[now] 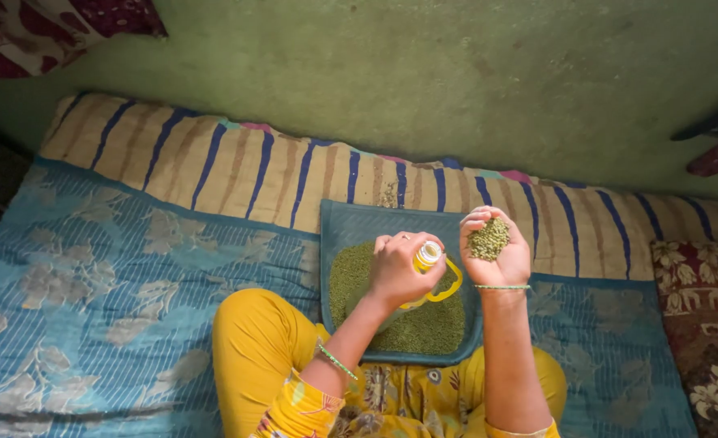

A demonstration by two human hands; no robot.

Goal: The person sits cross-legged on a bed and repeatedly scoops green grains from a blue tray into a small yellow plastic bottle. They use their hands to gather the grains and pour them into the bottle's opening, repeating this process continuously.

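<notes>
Your left hand (pixel 395 268) grips 1 bottle (pixel 424 264) over the tray (pixel 338 223), long axis tilted, mouth toward upper right. Your right hand (pixel 497 247) cups green grains (pixel 488 238); more grains (pixel 424 320) fill the tray.

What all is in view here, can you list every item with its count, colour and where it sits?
tray: one, teal, on the bedding ahead of the knees
green grains: a heap, green, inside the tray
bottle: one, yellow with a pale cap, above the tray
blue sheet: one, blue floral, under the person
striped mat: one, tan with blue stripes, along the wall
wall: green, behind
left hand: grips the bottle
right hand: cupped, holding a handful of grains
</notes>
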